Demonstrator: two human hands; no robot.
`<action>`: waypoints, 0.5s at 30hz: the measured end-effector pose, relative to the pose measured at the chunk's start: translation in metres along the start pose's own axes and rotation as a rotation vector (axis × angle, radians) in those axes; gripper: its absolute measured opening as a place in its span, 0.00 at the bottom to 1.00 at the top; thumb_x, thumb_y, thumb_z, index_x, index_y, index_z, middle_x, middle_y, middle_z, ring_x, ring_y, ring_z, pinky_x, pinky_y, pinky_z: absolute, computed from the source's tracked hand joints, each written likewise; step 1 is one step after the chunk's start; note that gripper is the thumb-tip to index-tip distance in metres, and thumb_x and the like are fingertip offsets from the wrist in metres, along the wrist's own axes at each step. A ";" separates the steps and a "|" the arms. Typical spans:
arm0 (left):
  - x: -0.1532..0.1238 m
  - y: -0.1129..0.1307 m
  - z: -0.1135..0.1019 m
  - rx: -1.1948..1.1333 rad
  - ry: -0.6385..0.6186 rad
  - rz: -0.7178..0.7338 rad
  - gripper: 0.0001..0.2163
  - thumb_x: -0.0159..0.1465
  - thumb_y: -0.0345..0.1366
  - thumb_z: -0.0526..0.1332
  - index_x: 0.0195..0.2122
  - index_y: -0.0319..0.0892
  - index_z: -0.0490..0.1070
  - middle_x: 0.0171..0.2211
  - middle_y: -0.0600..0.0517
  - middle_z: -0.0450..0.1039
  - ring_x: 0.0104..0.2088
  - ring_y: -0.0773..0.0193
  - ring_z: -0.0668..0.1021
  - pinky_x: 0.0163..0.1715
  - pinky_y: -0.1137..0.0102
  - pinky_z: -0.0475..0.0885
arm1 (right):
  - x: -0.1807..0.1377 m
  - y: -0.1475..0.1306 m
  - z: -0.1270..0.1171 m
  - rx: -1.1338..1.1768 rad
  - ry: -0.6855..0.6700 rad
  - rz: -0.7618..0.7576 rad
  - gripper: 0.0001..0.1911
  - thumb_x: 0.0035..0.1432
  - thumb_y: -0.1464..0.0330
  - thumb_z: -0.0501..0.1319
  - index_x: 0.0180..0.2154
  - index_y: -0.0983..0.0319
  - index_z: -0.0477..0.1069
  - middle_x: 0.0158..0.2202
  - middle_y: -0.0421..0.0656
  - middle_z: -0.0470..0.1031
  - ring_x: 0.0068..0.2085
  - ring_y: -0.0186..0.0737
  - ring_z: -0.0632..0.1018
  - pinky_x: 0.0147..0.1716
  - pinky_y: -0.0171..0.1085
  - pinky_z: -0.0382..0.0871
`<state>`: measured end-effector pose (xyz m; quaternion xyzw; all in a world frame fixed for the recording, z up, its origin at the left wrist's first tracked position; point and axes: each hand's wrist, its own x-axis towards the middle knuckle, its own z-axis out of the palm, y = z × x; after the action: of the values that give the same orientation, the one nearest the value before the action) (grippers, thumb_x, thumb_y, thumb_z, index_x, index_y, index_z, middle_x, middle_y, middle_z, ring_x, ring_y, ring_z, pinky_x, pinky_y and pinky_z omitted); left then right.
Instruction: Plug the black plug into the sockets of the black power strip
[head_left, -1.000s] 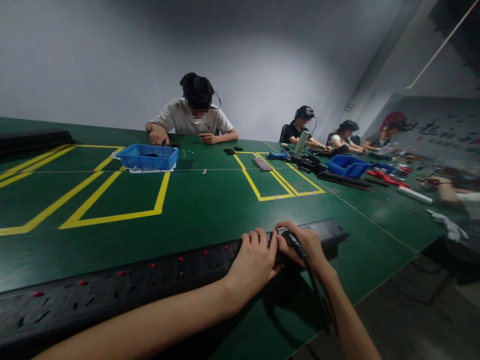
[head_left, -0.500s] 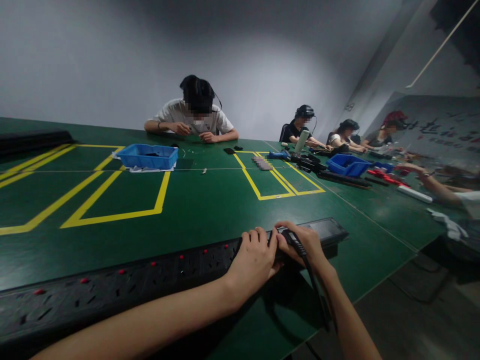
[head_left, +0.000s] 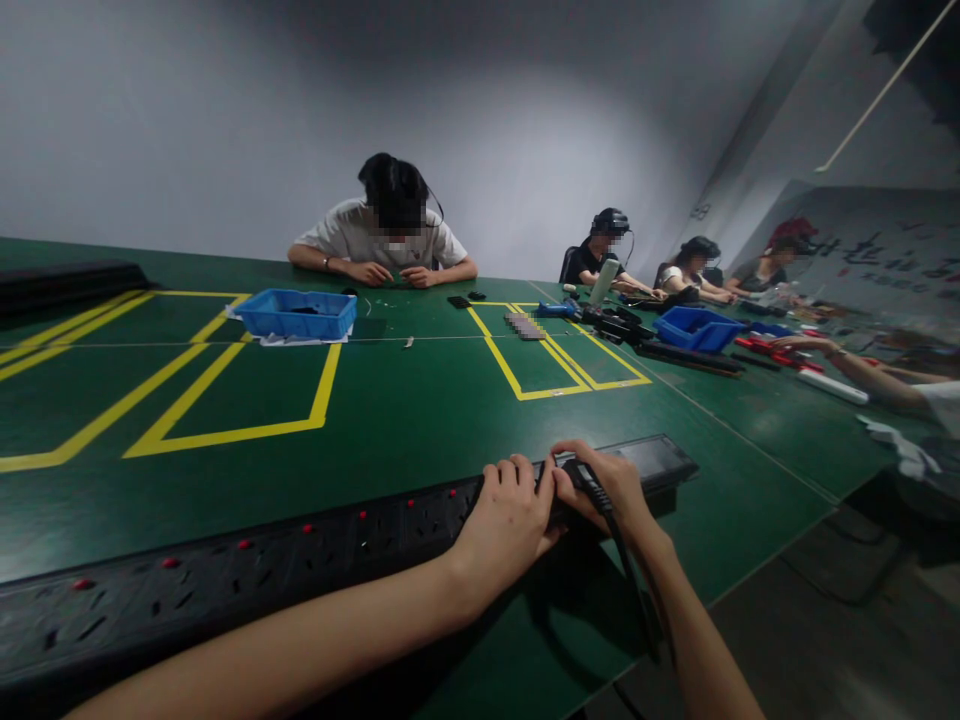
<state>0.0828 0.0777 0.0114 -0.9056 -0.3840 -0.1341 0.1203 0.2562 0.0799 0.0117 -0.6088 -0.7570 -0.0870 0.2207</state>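
Note:
A long black power strip [head_left: 274,555] with sockets and small red parts lies across the green table, from the lower left to right of centre. My left hand [head_left: 510,510] is wrapped over the strip near its right end, fingers on the far edge. Close beside it, my right hand [head_left: 604,485] is closed round a black power plug [head_left: 585,475] against the strip's top. From the plug a black cable [head_left: 634,580] runs down past my right wrist. My right fingers partly hide the plug, so how deep it sits cannot be seen.
Yellow tape outlines mark the green table [head_left: 405,400]. A blue bin [head_left: 296,315] stands at the back left, a second blue bin [head_left: 697,328] at the right among black parts. Across the table sits a person [head_left: 390,225]; several others work farther right. The table's right edge [head_left: 772,550] runs nearby.
My hands, the plug and the power strip stay in place. The person opposite has lowered their hands slightly, and a co-worker's arm at the right has reached further left.

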 end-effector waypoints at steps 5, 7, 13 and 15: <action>0.000 0.000 0.001 -0.002 0.000 -0.005 0.28 0.62 0.50 0.53 0.57 0.36 0.57 0.45 0.37 0.66 0.40 0.49 0.71 0.37 0.59 0.63 | 0.000 0.000 0.000 0.000 -0.002 -0.005 0.13 0.55 0.60 0.55 0.40 0.57 0.70 0.25 0.40 0.76 0.26 0.39 0.77 0.27 0.32 0.63; 0.000 0.000 0.002 -0.001 0.000 -0.004 0.28 0.61 0.50 0.53 0.57 0.36 0.57 0.45 0.37 0.65 0.40 0.49 0.71 0.37 0.59 0.63 | 0.000 0.000 0.000 -0.001 -0.004 -0.008 0.13 0.55 0.60 0.55 0.41 0.57 0.70 0.25 0.40 0.75 0.26 0.39 0.77 0.27 0.32 0.63; 0.000 0.000 0.001 0.000 0.001 -0.008 0.28 0.61 0.50 0.53 0.57 0.37 0.57 0.44 0.38 0.66 0.39 0.51 0.70 0.37 0.60 0.63 | 0.000 0.000 0.000 -0.005 0.004 -0.010 0.13 0.55 0.61 0.55 0.40 0.57 0.70 0.24 0.39 0.75 0.25 0.38 0.76 0.26 0.32 0.63; 0.000 0.000 0.001 0.000 0.001 -0.011 0.28 0.61 0.50 0.53 0.57 0.37 0.57 0.44 0.38 0.66 0.40 0.51 0.70 0.38 0.60 0.63 | 0.000 -0.001 0.000 -0.003 0.003 -0.011 0.13 0.55 0.61 0.55 0.40 0.57 0.70 0.24 0.39 0.75 0.25 0.38 0.76 0.26 0.32 0.63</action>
<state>0.0830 0.0782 0.0108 -0.9034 -0.3890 -0.1350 0.1196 0.2558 0.0795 0.0120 -0.6048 -0.7599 -0.0902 0.2205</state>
